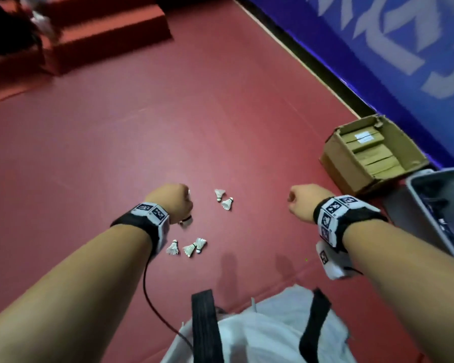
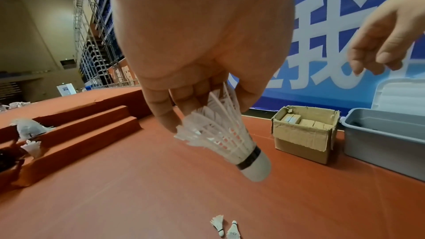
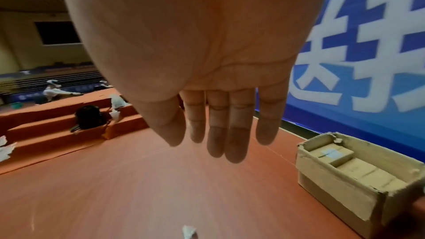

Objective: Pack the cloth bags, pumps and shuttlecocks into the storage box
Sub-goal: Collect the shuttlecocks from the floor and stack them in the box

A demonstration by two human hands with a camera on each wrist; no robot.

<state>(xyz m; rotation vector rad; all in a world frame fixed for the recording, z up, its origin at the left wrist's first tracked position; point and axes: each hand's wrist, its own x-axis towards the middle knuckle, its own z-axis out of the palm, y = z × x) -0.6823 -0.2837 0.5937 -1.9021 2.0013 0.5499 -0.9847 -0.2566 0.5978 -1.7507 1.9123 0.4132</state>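
Over on the far left there's a set of red steps (image 1: pixel 102 30) with a dark bag (image 3: pixel 89 117) and a few stray white things on them, out of reach for now. The left hand (image 1: pixel 172 203) hangs above the red floor (image 1: pixel 116 140), fingers curled round the feather end of a shuttlecock (image 2: pixel 227 134), cork tip pointing down, so my guess is it's collecting them one at a time. Five more shuttlecocks sit loose below and between the hands, nearest being a pair (image 1: pixel 223 199) and a little cluster of three (image 1: pixel 188 247).

The right hand (image 1: pixel 300 201) is empty, fingers relaxed and hanging straight down, probably ready to grab another. Further right is an open cardboard box (image 1: pixel 336 155) of smaller cartons, and just beside it the grey storage box (image 1: pixel 414 205), lid off, close enough for easy drop-offs.
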